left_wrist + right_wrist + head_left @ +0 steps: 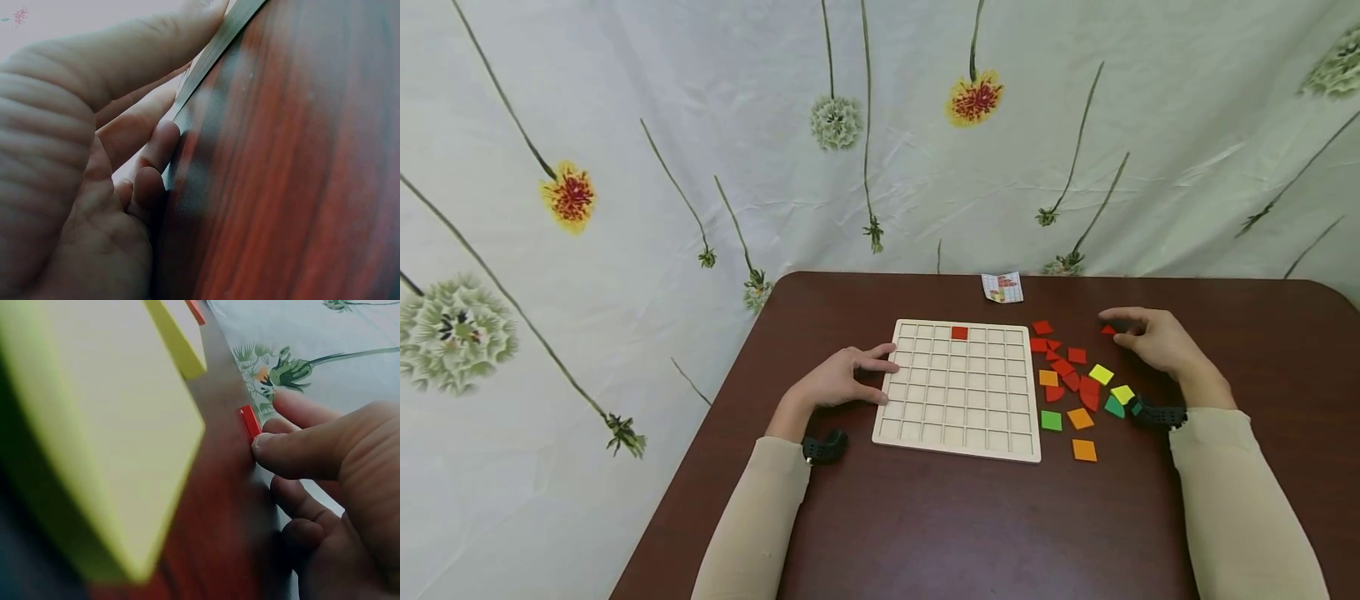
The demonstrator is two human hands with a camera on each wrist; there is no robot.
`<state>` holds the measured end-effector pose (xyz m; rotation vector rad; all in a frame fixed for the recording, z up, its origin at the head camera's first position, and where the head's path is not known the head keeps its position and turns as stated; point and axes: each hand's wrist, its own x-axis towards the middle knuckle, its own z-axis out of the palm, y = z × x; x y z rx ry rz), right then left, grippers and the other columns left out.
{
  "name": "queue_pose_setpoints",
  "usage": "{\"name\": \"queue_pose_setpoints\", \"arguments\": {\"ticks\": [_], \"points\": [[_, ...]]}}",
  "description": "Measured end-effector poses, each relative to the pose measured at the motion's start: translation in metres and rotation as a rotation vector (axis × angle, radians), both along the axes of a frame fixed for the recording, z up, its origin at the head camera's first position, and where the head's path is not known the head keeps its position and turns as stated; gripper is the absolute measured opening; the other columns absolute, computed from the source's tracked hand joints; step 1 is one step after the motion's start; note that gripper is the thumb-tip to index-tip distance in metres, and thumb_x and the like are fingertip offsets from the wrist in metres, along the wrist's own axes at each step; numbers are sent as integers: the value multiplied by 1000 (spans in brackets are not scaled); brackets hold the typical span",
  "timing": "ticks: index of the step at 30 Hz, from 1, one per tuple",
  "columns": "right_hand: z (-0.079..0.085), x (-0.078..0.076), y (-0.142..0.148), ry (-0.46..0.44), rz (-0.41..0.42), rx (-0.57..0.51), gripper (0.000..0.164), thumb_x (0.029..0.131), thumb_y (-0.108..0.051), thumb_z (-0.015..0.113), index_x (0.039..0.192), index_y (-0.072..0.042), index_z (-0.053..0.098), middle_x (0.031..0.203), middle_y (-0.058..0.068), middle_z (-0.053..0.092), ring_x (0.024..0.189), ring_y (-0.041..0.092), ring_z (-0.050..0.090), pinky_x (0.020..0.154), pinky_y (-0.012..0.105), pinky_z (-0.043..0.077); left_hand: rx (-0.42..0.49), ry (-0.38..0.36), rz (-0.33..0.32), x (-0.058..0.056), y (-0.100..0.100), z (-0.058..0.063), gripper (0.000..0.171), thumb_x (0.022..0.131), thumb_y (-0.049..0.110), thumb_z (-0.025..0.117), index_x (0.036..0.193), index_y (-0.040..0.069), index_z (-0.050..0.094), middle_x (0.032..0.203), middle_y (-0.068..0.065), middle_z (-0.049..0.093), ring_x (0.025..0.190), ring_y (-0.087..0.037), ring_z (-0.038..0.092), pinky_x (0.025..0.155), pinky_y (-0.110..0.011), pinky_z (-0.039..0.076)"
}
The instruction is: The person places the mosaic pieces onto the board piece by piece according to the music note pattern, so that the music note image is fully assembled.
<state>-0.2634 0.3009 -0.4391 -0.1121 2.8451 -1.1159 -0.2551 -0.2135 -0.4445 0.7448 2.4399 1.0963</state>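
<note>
My left hand (842, 379) rests at the left edge of a pale square grid board (957, 392), with extended fingertips and thumb touching it. The left wrist view shows this hand (81, 125) beside the board's thin edge (215, 53). One red square tile (959, 333) sits in the board's top row. Over at the right, my right hand (1157, 337) has thumb and index finger spread around a small red triangle tile (1108, 330). Close up, the right thumb touches that red tile (250, 422), while the index fingertip appears apart from it.
Several loose red tiles (1077, 356) lie right of the board, among orange (1084, 451), yellow (1101, 374) and green (1051, 421) ones. A small printed card (1002, 287) lies at the back edge of the dark table (962, 525). Behind hangs a flowered cloth (760, 100).
</note>
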Motion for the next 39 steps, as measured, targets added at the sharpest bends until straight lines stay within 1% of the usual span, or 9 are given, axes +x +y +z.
{"name": "queue_pose_setpoints", "arguments": {"ticks": [3, 12, 19, 23, 25, 27, 31, 33, 39], "points": [[-1, -1, -2, 4, -4, 11, 39, 103, -10, 62, 142, -8, 61, 95, 17, 61, 73, 26, 51, 63, 31, 43, -4, 8, 2, 0, -1, 0, 56, 83, 19, 87, 136, 16, 70, 166, 2, 38, 158, -22, 26, 123, -48, 34], [-3, -2, -3, 25, -1, 29, 37, 103, -7, 60, 140, -4, 61, 117, 24, 62, 82, 30, 52, 66, 31, 45, -3, 1, 4, 1, -1, 1, 56, 83, 19, 87, 136, 16, 70, 166, 2, 38, 158, -21, 27, 123, -47, 35], [0, -1, -4, 37, 18, 15, 39, 105, -6, 56, 144, -1, 56, 137, 29, 59, 105, 38, 61, 73, 24, 49, -2, -1, 4, 1, -1, 1, 57, 82, 18, 88, 136, 16, 70, 166, 2, 38, 158, -21, 27, 123, -47, 35], [6, -1, -9, 32, 39, -2, 41, 106, -8, 57, 146, -1, 56, 138, 30, 58, 111, 40, 62, 74, 21, 50, -6, -1, 6, 0, -1, 0, 56, 82, 19, 88, 135, 17, 70, 165, 3, 38, 158, -21, 26, 123, -48, 34], [9, -1, -14, 29, 54, -1, 41, 105, -10, 58, 145, -1, 56, 137, 30, 59, 111, 40, 62, 75, 24, 50, -7, 4, 8, 0, -1, 0, 56, 82, 19, 88, 135, 18, 71, 165, 3, 39, 158, -22, 26, 123, -48, 34], [11, -2, -19, 26, 67, 2, 41, 105, -11, 59, 145, -1, 56, 137, 29, 60, 113, 40, 61, 80, 30, 52, -4, 3, 8, 0, -1, 0, 56, 82, 18, 88, 135, 17, 71, 165, 3, 39, 158, -22, 26, 123, -48, 34], [17, -3, -32, 45, 83, 14, 40, 105, -10, 60, 144, -2, 58, 136, 27, 62, 115, 41, 61, 90, 47, 55, 2, 2, 4, 1, -1, 0, 56, 82, 17, 88, 135, 17, 70, 166, 2, 38, 158, -21, 26, 123, -47, 34], [20, -3, -39, 58, 92, 19, 39, 104, -9, 61, 143, -2, 59, 136, 26, 63, 115, 40, 62, 93, 51, 55, 0, 5, 1, 1, -1, 0, 56, 82, 18, 88, 135, 16, 70, 166, 2, 38, 158, -21, 27, 123, -47, 34], [32, -3, -58, 81, 141, 32, 30, 103, -10, 64, 131, -3, 69, 132, 24, 64, 104, 34, 62, 84, 40, 54, -16, 33, -12, 1, -1, 0, 57, 82, 20, 88, 136, 17, 70, 166, 1, 38, 157, -23, 28, 123, -49, 34]]}}
